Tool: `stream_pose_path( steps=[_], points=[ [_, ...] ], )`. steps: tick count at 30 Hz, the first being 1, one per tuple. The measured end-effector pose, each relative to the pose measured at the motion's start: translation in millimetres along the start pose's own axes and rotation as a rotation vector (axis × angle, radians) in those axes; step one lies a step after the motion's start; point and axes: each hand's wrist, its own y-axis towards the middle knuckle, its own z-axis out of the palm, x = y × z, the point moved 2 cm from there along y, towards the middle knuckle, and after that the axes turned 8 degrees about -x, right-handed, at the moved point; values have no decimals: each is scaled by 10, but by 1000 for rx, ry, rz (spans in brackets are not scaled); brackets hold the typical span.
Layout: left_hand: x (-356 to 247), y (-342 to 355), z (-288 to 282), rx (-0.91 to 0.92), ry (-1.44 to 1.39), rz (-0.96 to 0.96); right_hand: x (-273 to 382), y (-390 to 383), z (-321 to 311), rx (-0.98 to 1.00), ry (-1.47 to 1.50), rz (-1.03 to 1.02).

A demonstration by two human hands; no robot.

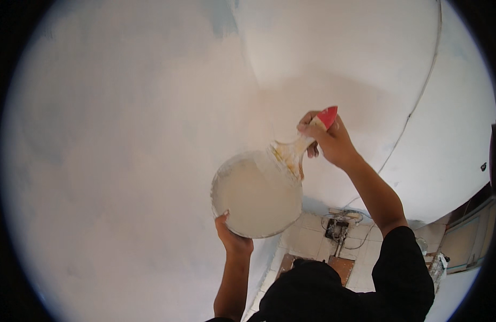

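Note:
A round bucket of whitish paint (253, 196) is held up in front of me, its rim smeared with paint. My left hand (234, 236) grips it at the lower left, the thumb hooked over the rim and the other fingers hidden beneath. Closed around the handle of a wide paintbrush (293, 147) is my right hand (325, 134). The brush has a red handle tip and a paint-caked body. Its bristle end points down to the left, over the bucket's upper right rim; I cannot tell whether it touches the paint.
A wall (124, 145) with patchy white over pale blue fills the left and meets another wall (333, 53) at a corner. A cable (409, 115) runs down the right-hand wall. On the tiled floor (307, 236) lie a dark box (336, 229) with wires and a brown board (342, 268).

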Motion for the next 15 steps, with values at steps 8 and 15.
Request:
stream_pose_path(
  steps=[8,15],
  points=[
    [119,125,-42,38,73,-7,-321,236,-107,3,65,112],
    [193,150,-191,60,107,33,-241,1259,-194,-359,506,35]
  ],
)
